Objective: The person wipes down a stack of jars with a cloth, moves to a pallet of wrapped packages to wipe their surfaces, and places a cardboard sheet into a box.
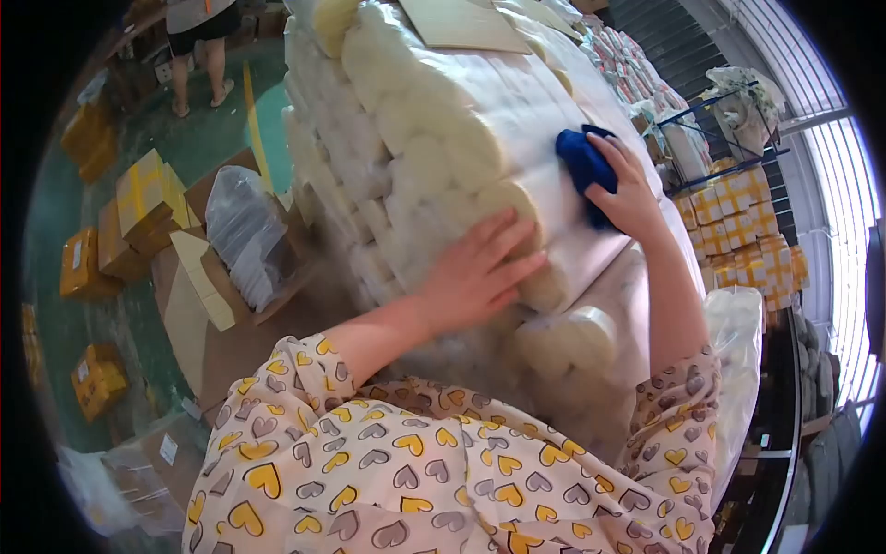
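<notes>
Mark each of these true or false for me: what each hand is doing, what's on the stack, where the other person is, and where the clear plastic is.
1. The right hand holds a blue cloth. True.
2. The left hand is closed around a knife. False: its fingers are spread against the pale wrapped bundles.
3. A flat board lies on top of the bundles. True.
4. The other person stands at the right of the view. False: they stand at the upper left.
5. Clear plastic sits in an open cardboard box. True.
</notes>
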Motion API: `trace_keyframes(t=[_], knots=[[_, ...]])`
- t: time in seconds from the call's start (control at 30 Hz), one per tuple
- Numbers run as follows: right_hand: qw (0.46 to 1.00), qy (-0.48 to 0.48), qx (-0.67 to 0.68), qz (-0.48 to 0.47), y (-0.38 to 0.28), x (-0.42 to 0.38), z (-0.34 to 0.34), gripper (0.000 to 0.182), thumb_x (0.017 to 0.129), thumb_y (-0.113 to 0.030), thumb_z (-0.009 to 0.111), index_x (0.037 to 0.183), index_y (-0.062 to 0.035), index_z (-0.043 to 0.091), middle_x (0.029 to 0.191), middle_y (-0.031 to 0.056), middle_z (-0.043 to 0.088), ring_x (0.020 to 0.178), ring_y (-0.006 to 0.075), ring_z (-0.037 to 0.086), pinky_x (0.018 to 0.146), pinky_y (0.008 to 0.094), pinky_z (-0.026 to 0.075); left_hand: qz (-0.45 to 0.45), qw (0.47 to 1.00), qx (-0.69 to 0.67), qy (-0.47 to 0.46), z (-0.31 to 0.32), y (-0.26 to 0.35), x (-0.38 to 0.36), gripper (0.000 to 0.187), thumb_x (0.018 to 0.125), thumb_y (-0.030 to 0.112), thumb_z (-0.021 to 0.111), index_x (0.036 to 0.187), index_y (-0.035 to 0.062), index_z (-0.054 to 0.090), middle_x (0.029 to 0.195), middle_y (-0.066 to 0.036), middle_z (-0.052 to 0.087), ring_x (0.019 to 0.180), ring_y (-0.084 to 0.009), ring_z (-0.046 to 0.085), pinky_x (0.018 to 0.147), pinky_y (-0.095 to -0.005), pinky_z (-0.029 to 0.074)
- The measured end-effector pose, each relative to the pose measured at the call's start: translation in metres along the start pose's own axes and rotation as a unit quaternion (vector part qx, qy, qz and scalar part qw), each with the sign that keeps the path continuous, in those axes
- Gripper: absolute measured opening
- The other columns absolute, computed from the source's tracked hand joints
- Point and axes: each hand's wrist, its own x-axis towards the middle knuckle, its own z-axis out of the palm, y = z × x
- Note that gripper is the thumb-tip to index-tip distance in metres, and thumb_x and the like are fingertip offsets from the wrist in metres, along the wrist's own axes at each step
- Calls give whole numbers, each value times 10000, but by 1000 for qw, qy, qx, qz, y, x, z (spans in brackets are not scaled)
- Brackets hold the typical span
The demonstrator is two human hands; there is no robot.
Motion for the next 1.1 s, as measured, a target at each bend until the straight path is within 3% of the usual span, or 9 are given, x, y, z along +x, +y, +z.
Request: trace_keyframes(t=[0.07,0.17,0.23,0.43,0.5,0.63,0.83,0.93,1.1], knots=[[973,95,-207,-48,0,5,17,746,627,-231,679,1299,-75,396,1214,220,484,1168,339,424,1022,349,277,-15,995,-67,-66,-3,3,-42,597,725,153,630,1276,147,402,1353,-143,321,1236,-374,314,1006,-488,278],[981,19,-158,114,0,16,11,701,653,-308,657,1272,-70,428,1171,223,522,1095,337,494,952,352,361,-161,964,-132,-167,-33,5,-113,528,758,134,599,1252,98,417,1292,-158,411,1168,-349,402,972,-438,335],[975,-2,-148,163,-42,11,14,602,688,-309,636,1227,-87,485,1091,166,584,1013,300,554,904,335,403,-281,932,-188,-133,-53,3,-159,426,784,141,581,1192,78,478,1195,-153,500,1105,-332,461,922,-392,385],[987,56,-140,48,-125,-35,68,575,634,-171,673,1184,-107,520,1153,157,527,1082,309,492,925,368,387,-415,874,-207,-146,-101,-25,-214,277,819,112,552,1089,47,550,1036,-134,580,974,-282,555,830,-338,443],[947,99,-304,-28,-136,-46,80,618,606,-172,691,1197,-164,512,1167,152,510,1079,326,479,922,383,388,-413,878,-198,-138,-110,-35,-209,256,827,106,552,1075,41,557,1015,-131,590,959,-257,565,825,-327,444],[901,116,-415,-58,-153,-66,101,688,539,-180,725,1191,-233,513,1216,118,462,1097,353,436,893,443,388,-423,870,-224,-115,-123,-47,-198,251,835,102,546,1072,21,553,1014,-117,597,956,-235,567,832,-311,437],[816,-17,-565,-120,-148,-100,128,593,567,-192,669,1144,-254,546,1212,34,469,1180,293,369,909,532,302,-509,801,-311,-56,-142,-74,-235,229,887,113,504,1085,7,548,1005,-63,605,958,-136,552,846,-254,422],[812,-146,-555,-106,-152,-109,135,564,608,-264,680,1153,-215,542,1177,13,496,1213,247,348,956,519,259,-552,802,-222,-50,-181,-92,-286,243,886,153,507,1069,1,559,990,-59,607,945,-134,547,850,-253,408],[831,-204,-507,-103,-149,-118,143,533,624,-274,680,1139,-213,557,1145,14,511,1198,227,369,963,488,269,-647,759,-56,-42,-242,-113,-438,239,868,164,517,1031,-2,570,989,-108,604,931,-185,564,811,-280,430]])
